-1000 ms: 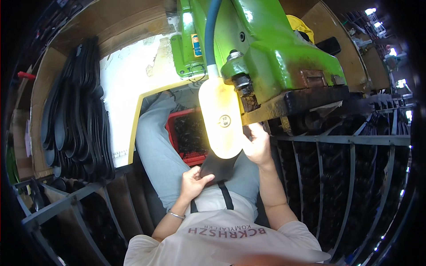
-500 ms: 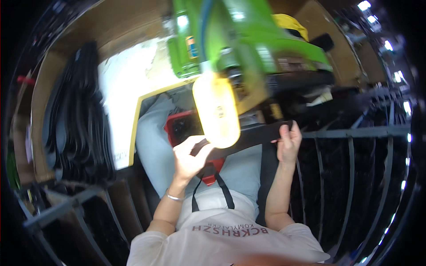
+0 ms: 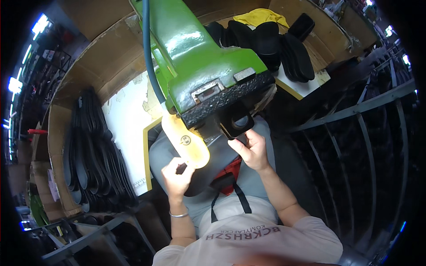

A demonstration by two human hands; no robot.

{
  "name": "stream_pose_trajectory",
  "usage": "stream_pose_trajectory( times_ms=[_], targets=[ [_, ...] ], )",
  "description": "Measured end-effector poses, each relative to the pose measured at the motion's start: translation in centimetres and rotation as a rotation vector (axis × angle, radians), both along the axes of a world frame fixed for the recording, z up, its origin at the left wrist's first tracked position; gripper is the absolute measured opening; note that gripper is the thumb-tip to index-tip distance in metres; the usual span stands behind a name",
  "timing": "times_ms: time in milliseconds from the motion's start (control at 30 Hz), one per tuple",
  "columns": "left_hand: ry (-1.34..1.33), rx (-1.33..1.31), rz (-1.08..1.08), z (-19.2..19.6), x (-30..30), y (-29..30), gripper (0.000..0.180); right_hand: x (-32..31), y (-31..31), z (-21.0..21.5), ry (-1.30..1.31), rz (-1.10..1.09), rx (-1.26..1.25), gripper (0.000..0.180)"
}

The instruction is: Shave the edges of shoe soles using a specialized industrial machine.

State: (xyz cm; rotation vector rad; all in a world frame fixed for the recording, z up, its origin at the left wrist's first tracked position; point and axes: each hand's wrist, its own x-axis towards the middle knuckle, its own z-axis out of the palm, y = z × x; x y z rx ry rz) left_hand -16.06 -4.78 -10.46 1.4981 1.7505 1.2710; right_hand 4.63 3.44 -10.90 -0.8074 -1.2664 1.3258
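Observation:
My left hand (image 3: 177,177) is closed, thumb and fingers pinched at the lower end of a long yellow rounded plate (image 3: 188,144) that hangs in front of it. A dark flat piece (image 3: 199,186) with a rounded edge shows beside these fingers, partly covered by the plate. My right hand (image 3: 254,153) is closed under the head of a green machine (image 3: 213,66), thumb and fingers against a black block-like part (image 3: 237,119). What lies between those fingers is hidden. A blue hose (image 3: 148,53) runs down the machine's left side to the top of the plate.
Black sole-shaped pieces (image 3: 95,155) stand packed at the left on a white tabletop (image 3: 128,119) edged in yellow. More black pieces (image 3: 297,57) lie behind the machine, near a yellow cloth (image 3: 262,17). Cardboard walls (image 3: 106,57) surround the table; metal racks (image 3: 355,108) flank me.
My view has turned, so the machine stands lower and nearer. The black strip stretched between both hands is now mostly hidden. My right hand has come closer to the left, beneath the machine head.

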Motion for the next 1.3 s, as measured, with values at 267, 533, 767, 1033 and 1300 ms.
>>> stream_pose_trajectory(
  times_ms=[267, 533, 767, 1033, 1300],
  targets=[
    [-0.211, 0.049, -0.008, -6.4, 5.4, -5.0, 0.032, 1.3, 2.9, 2.3, -0.517, 0.236, 0.2, 0.025],
    [1.152, 0.455, 0.858, 3.8, -12.5, -3.8, 0.012, 16.1, 3.7, 7.7, 0.088, -0.486, -0.15, 0.027],
    [1.087, -0.336, 1.188, 4.6, -21.7, -3.4, 0.055, 5.2, 11.2, 5.5, 1.069, 0.092, -0.425, 0.025],
    [0.719, -0.169, 1.088, 5.7, -21.9, -4.3, 0.049, 1.4, 22.5, 0.8, 1.365, 0.012, -0.562, 0.036],
    [0.646, 0.207, 0.579, 10.2, -12.6, -10.7, 0.03, 4.4, 8.7, -0.1, 0.585, 0.27, -0.433, 0.038]
  ],
)
